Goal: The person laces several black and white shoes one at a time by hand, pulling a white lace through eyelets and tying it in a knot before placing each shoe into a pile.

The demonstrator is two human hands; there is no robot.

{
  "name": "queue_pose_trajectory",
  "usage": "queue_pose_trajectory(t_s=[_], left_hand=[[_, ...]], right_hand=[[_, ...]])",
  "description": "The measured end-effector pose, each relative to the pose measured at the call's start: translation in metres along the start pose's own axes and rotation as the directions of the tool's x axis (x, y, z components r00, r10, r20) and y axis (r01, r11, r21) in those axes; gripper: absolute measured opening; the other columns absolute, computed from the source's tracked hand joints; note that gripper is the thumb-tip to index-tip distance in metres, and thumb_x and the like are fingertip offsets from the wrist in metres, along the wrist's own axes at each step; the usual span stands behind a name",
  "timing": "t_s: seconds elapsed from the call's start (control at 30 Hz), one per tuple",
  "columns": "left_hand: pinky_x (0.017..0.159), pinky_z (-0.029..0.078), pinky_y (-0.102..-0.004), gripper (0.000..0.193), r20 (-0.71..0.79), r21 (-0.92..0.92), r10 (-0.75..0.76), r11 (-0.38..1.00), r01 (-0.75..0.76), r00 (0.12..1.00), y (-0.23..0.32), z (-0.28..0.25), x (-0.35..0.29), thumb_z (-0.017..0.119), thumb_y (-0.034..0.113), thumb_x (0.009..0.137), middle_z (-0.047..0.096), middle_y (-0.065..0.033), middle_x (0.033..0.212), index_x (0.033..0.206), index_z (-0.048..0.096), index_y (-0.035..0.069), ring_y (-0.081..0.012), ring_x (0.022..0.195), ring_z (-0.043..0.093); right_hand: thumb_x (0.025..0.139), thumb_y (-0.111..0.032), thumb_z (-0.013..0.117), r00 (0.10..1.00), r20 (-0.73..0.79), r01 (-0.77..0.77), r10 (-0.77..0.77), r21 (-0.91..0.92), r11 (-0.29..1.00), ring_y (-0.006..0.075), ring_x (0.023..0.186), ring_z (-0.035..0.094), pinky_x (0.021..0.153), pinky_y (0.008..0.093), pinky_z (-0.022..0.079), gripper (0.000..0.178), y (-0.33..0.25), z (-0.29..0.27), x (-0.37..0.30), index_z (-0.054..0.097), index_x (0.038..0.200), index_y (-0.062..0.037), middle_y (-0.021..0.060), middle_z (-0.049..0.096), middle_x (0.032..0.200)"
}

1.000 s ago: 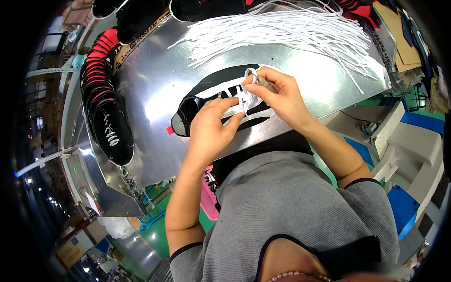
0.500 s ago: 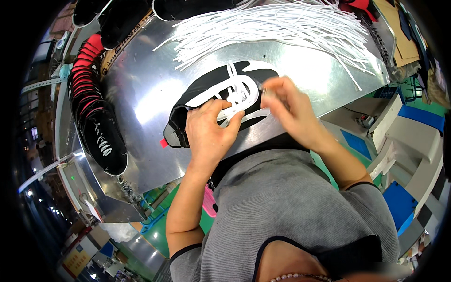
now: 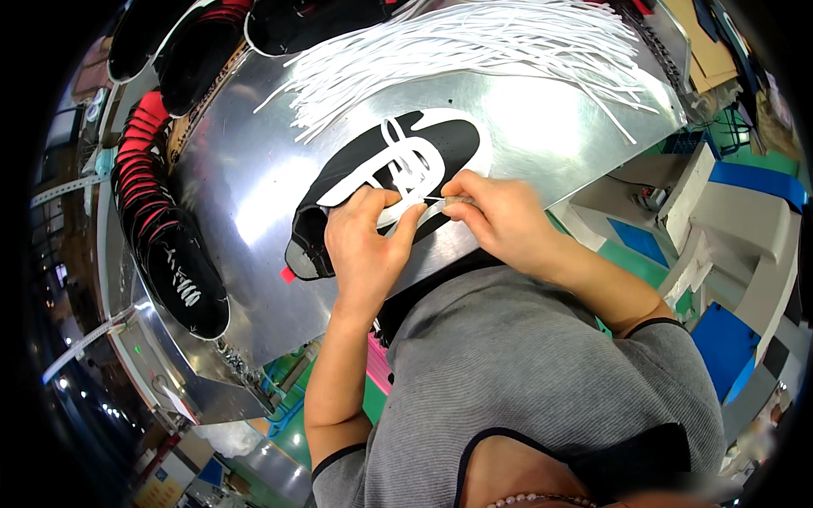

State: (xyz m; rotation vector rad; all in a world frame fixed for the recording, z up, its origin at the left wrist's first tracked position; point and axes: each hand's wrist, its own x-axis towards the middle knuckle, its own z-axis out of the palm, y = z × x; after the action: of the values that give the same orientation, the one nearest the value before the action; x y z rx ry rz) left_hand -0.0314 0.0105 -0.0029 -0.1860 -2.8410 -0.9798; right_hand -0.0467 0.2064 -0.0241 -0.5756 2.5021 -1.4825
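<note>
A black-and-white shoe upper (image 3: 347,173) lies on the metal table, its heel with a red tab toward the lower left. White lace (image 3: 391,135) runs through its eyelet band and loops up at the far side. My left hand (image 3: 366,241) grips the near side of the shoe's throat, thumb and forefinger bent over the white band. My right hand (image 3: 504,216) pinches a small, slim hook-like tool (image 3: 453,201) between thumb and forefinger. Its thin tip points at the near eyelets, beside my left thumb. The tip's end is too small to make out.
A heap of loose white laces (image 3: 474,51) covers the table's far side. Nested black-and-red shoe uppers (image 3: 182,279) curve along the left edge, and more black uppers (image 3: 313,25) lie at the far left. The metal table (image 3: 262,296) ends near my body. A pale machine (image 3: 745,212) stands right.
My right hand has moved left and down to the shoe's near eyelets, bringing the slim tool beside my left thumb. The left hand keeps its grip. The whole view has shifted slightly.
</note>
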Motion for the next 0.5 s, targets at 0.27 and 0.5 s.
queue_pose_trajectory(t_s=[0.27, 0.5], left_hand=[[0.059, 0.043, -0.0384, 0.016, 0.017, -0.145, 0.066, 0.987, -0.063, 0.998, -0.002, 0.002, -0.017, 0.075, 0.006, 0.077, 0.057, -0.0123, 0.074, 0.082, 0.061, 0.001, -0.0307, 0.065, 0.057], [0.058, 0.040, -0.0369, 0.014, -0.180, 0.252, 0.281, 0.939, -0.232, 0.943, -0.001, -0.010, -0.034, 0.076, 0.000, 0.073, 0.052, -0.0075, 0.068, 0.081, 0.065, 0.004, -0.0268, 0.062, 0.052]], right_hand=[[0.096, -0.017, 0.058, 0.969, 0.135, -0.233, 0.209, 0.203, 0.951, 0.0309, 0.075, 0.068, 0.068, 0.0375, 0.052, 0.023, -0.008, 0.028, 0.017, 0.043, 0.101, -0.0008, 0.0192, 0.066, 0.088], [0.087, -0.023, 0.072, 0.975, 0.149, -0.131, 0.163, -0.208, 0.969, 0.0121, 0.067, 0.066, 0.055, 0.0265, 0.047, 0.024, -0.004, -0.047, -0.006, 0.062, 0.101, -0.0054, 0.0052, 0.066, 0.073]])
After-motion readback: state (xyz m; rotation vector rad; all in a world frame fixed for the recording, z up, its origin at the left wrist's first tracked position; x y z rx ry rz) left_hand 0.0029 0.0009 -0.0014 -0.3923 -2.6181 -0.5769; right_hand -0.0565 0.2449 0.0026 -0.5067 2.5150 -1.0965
